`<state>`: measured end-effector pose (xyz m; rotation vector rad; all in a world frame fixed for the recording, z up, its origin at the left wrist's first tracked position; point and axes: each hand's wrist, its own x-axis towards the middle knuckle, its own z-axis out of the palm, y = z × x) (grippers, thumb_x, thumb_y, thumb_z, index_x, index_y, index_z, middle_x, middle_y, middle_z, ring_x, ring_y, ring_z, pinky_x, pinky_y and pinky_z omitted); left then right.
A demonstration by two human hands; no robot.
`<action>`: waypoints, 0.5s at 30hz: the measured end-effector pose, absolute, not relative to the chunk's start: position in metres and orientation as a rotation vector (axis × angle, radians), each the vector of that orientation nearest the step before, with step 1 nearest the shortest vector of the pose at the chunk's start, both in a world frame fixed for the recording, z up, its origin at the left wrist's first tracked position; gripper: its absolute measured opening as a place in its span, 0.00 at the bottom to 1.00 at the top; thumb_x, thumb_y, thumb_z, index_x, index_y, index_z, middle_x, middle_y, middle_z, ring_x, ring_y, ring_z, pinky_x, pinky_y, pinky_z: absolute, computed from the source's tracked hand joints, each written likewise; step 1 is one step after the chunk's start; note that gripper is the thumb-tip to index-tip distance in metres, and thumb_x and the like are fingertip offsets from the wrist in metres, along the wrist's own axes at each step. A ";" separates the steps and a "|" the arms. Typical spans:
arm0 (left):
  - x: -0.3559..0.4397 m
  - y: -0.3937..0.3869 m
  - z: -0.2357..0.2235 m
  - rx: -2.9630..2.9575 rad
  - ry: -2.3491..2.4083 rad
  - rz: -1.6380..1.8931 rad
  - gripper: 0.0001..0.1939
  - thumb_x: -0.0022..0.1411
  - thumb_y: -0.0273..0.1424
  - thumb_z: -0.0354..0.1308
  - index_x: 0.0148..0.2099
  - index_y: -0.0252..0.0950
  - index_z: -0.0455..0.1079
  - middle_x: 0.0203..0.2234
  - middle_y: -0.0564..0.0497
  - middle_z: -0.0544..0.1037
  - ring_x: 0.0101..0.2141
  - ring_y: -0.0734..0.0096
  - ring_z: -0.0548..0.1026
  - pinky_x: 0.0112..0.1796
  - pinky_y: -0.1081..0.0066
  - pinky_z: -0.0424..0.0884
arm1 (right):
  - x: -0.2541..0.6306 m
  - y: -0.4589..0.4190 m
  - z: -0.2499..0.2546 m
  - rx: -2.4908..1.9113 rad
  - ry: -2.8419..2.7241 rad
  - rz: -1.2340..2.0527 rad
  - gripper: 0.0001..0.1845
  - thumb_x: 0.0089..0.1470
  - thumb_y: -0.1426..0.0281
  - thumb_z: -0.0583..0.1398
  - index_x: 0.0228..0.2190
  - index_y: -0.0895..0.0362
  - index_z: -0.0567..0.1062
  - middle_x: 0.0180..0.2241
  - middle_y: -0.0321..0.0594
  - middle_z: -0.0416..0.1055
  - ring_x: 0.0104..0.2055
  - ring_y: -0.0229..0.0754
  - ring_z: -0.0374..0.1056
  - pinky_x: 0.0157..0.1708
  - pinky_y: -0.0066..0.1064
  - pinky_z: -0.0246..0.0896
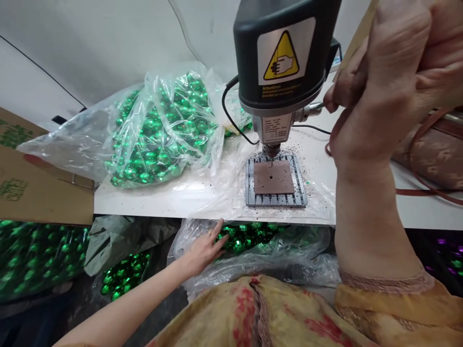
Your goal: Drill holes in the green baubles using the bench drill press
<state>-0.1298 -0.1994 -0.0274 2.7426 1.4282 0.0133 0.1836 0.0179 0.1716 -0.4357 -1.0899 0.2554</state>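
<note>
My left hand (202,248) reaches to the mouth of a clear plastic bag (253,267) below the table edge, its fingers stretched out and apart. It is at the side of shiny green faceted balls (246,236) in that bag and holds none. Raised at the upper right, my right hand (394,72) is closed around the feed handle (311,112) of a black bench drill press (282,86); the grip itself is mostly hidden. Under the drill's chuck (272,149), a brown block (274,185) with a small dark hole lies on the slotted metal base (276,200).
A large clear bag of green balls (162,130) sits left of the drill on the white table (144,200). Dark shavings surround the base. A cardboard box (47,183) stands at the left. An orange-brown cord (415,192) lies at the right, beside patterned fabric (434,154).
</note>
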 end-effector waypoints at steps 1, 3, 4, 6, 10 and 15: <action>-0.129 -0.202 -0.026 2.743 1.426 0.059 0.19 0.64 0.29 0.61 0.57 0.43 0.70 0.64 0.35 0.68 0.49 0.52 0.79 0.45 0.57 0.77 | 0.183 0.017 0.172 -0.428 -1.082 0.247 0.23 0.61 0.71 0.57 0.17 0.53 0.57 0.15 0.31 0.51 0.17 0.30 0.51 0.23 0.30 0.45; -0.126 -0.198 -0.017 2.808 1.337 0.283 0.17 0.64 0.28 0.59 0.55 0.44 0.71 0.59 0.38 0.73 0.47 0.54 0.79 0.44 0.56 0.77 | 0.182 0.015 0.171 -0.424 -1.083 0.256 0.22 0.61 0.70 0.57 0.18 0.53 0.57 0.14 0.30 0.52 0.16 0.31 0.51 0.21 0.31 0.44; -0.123 -0.190 -0.010 2.838 1.266 0.444 0.16 0.64 0.27 0.58 0.53 0.44 0.72 0.56 0.39 0.76 0.45 0.56 0.79 0.44 0.56 0.77 | 0.182 0.014 0.170 -0.429 -1.086 0.264 0.21 0.61 0.70 0.58 0.19 0.53 0.58 0.14 0.30 0.52 0.16 0.31 0.52 0.21 0.31 0.44; -0.116 -0.158 0.005 2.810 1.184 0.770 0.13 0.62 0.25 0.55 0.46 0.43 0.73 0.48 0.42 0.80 0.43 0.57 0.79 0.42 0.57 0.76 | 0.181 0.013 0.170 -0.434 -1.095 0.279 0.21 0.61 0.71 0.58 0.19 0.54 0.59 0.14 0.29 0.53 0.15 0.30 0.51 0.19 0.31 0.43; -0.093 -0.045 0.030 2.417 1.490 1.010 0.13 0.58 0.20 0.50 0.36 0.40 0.72 0.34 0.46 0.80 0.40 0.59 0.78 0.43 0.59 0.73 | 0.180 0.013 0.170 -0.394 -1.059 0.264 0.22 0.59 0.72 0.59 0.17 0.54 0.58 0.13 0.29 0.53 0.15 0.29 0.50 0.18 0.31 0.42; -0.057 0.103 0.032 2.021 1.700 0.901 0.14 0.52 0.16 0.50 0.35 0.35 0.71 0.37 0.41 0.78 0.44 0.52 0.76 0.51 0.53 0.69 | 0.179 0.013 0.171 -0.422 -1.043 0.253 0.23 0.59 0.72 0.59 0.16 0.55 0.57 0.12 0.27 0.52 0.14 0.28 0.51 0.16 0.29 0.42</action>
